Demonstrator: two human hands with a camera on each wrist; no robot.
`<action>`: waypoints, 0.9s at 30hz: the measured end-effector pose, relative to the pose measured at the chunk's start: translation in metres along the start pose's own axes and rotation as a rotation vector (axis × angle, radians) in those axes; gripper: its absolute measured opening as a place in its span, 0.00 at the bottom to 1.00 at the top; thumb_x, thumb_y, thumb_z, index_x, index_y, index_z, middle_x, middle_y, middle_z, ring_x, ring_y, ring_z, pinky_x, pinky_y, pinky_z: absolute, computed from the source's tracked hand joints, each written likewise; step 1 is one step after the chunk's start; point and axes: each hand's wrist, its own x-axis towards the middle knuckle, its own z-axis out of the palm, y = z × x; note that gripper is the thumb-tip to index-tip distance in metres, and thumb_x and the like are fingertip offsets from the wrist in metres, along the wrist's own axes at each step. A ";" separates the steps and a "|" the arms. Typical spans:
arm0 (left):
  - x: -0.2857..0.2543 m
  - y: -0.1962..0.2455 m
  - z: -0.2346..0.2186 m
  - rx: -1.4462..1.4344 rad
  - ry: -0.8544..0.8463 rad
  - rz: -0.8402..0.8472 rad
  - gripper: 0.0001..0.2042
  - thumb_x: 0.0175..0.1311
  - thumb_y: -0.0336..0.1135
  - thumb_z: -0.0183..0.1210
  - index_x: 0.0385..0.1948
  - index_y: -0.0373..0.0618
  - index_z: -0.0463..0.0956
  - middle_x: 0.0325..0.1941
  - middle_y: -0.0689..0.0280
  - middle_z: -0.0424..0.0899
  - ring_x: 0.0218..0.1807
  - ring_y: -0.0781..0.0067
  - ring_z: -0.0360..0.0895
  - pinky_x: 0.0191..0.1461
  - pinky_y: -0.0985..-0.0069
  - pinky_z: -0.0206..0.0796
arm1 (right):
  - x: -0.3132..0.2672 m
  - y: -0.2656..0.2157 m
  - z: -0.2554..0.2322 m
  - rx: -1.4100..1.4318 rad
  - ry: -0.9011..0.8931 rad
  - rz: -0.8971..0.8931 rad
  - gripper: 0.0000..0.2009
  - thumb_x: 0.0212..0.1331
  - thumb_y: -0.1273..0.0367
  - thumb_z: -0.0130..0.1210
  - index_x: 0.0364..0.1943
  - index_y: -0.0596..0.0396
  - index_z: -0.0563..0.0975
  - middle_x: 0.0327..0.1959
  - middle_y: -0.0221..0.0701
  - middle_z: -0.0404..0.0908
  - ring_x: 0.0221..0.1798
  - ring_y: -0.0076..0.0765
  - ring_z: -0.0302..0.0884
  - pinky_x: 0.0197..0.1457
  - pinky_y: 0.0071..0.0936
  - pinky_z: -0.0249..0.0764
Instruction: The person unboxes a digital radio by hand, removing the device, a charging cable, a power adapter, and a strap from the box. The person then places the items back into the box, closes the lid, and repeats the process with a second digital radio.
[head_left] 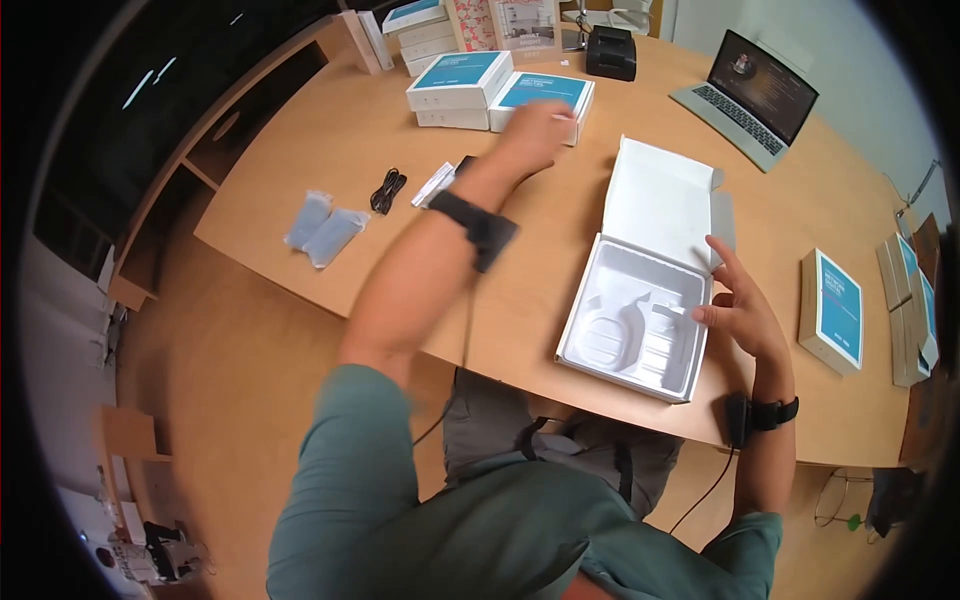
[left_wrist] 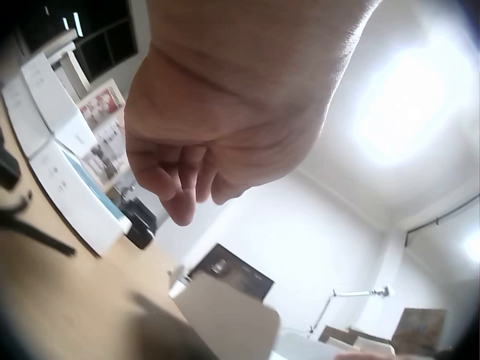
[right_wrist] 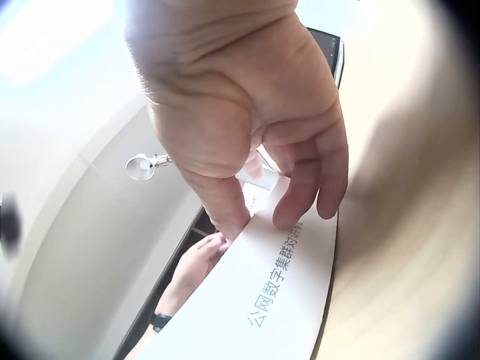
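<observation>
An open white box lies before me, its lid folded back and a moulded white tray inside with bare hollows. My right hand holds the box's right wall, thumb over the rim. In the right wrist view, the fingers lie against the outer wall, which bears dark printed characters. My left hand, blurred, is stretched out over a blue-topped box at the back. Its fingers hang loosely curled in the left wrist view, with nothing visible in them.
Stacked boxes stand at the back left. Two wrapped pouches and a coiled black cable lie at left. A laptop is at back right. More blue-topped boxes sit at right.
</observation>
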 end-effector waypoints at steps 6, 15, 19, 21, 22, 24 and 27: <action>-0.049 -0.101 -0.117 0.417 -0.040 -0.194 0.13 0.70 0.39 0.63 0.42 0.41 0.91 0.40 0.52 0.93 0.45 0.47 0.91 0.52 0.58 0.81 | -0.003 -0.004 0.000 0.084 -0.029 0.008 0.59 0.50 0.67 0.85 0.89 0.37 0.60 0.78 0.68 0.67 0.52 0.35 0.87 0.63 0.36 0.83; -0.076 -0.041 -0.047 0.260 -0.246 -0.145 0.11 0.68 0.39 0.66 0.42 0.42 0.90 0.45 0.53 0.94 0.49 0.46 0.90 0.54 0.56 0.80 | -0.003 0.004 0.007 0.151 -0.007 -0.029 0.59 0.50 0.64 0.85 0.89 0.38 0.59 0.77 0.68 0.68 0.51 0.31 0.84 0.65 0.32 0.82; -0.058 -0.048 -0.027 0.625 -0.286 -0.095 0.10 0.67 0.38 0.66 0.39 0.42 0.88 0.43 0.50 0.92 0.49 0.43 0.89 0.52 0.53 0.79 | -0.004 0.005 0.008 0.159 0.006 -0.030 0.60 0.50 0.64 0.85 0.89 0.39 0.59 0.77 0.66 0.68 0.52 0.30 0.83 0.65 0.32 0.81; -0.056 -0.054 -0.025 0.704 -0.325 -0.099 0.09 0.67 0.37 0.66 0.39 0.42 0.88 0.43 0.50 0.92 0.48 0.43 0.89 0.51 0.51 0.78 | -0.003 0.008 0.006 0.140 0.017 -0.042 0.59 0.51 0.65 0.85 0.89 0.39 0.59 0.77 0.66 0.68 0.52 0.30 0.83 0.64 0.32 0.82; -0.060 -0.060 -0.025 0.524 -0.212 -0.135 0.08 0.66 0.37 0.66 0.37 0.42 0.88 0.42 0.50 0.92 0.47 0.43 0.89 0.50 0.52 0.79 | -0.003 0.010 0.006 0.121 0.018 -0.053 0.59 0.51 0.65 0.84 0.89 0.38 0.59 0.76 0.66 0.69 0.52 0.29 0.83 0.64 0.31 0.82; -0.061 -0.074 -0.029 0.182 -0.035 -0.264 0.08 0.68 0.36 0.66 0.34 0.42 0.87 0.37 0.57 0.93 0.38 0.55 0.88 0.44 0.60 0.79 | -0.005 0.006 0.006 0.161 -0.005 -0.045 0.58 0.52 0.66 0.83 0.89 0.38 0.59 0.76 0.66 0.69 0.53 0.30 0.82 0.64 0.32 0.82; -0.053 -0.073 -0.056 -0.147 0.080 -0.394 0.06 0.76 0.31 0.63 0.36 0.43 0.84 0.32 0.70 0.86 0.33 0.80 0.77 0.39 0.77 0.69 | 0.002 0.015 0.006 0.113 -0.015 -0.133 0.55 0.56 0.70 0.80 0.89 0.38 0.59 0.75 0.62 0.71 0.54 0.33 0.82 0.64 0.31 0.80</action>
